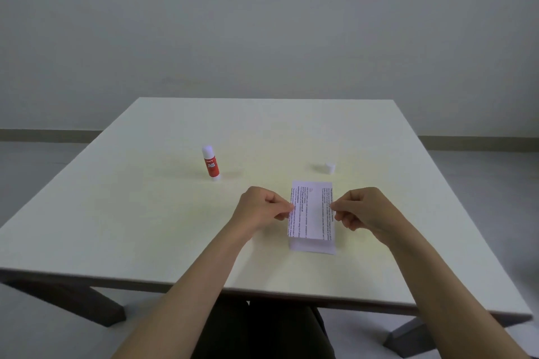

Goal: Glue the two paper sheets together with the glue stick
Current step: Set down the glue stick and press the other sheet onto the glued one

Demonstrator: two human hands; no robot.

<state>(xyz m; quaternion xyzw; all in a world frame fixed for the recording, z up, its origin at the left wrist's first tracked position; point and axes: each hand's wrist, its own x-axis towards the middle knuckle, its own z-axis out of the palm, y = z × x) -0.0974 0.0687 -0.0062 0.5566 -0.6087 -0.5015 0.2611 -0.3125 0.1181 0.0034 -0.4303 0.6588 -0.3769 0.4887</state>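
A small printed paper sheet (312, 210) is pinched at its left edge by my left hand (261, 208) and at its right edge by my right hand (363, 210). It hangs just over a second, plain white sheet (313, 247) that lies flat on the table, with only that sheet's near strip showing. The red glue stick (210, 163) stands upright and uncapped at the centre left, well away from both hands. Its white cap (329, 167) rests on the table beyond the papers.
The white square table (145, 227) has its near edge close to my body, with dark legs below. A plain grey wall and floor lie behind it.
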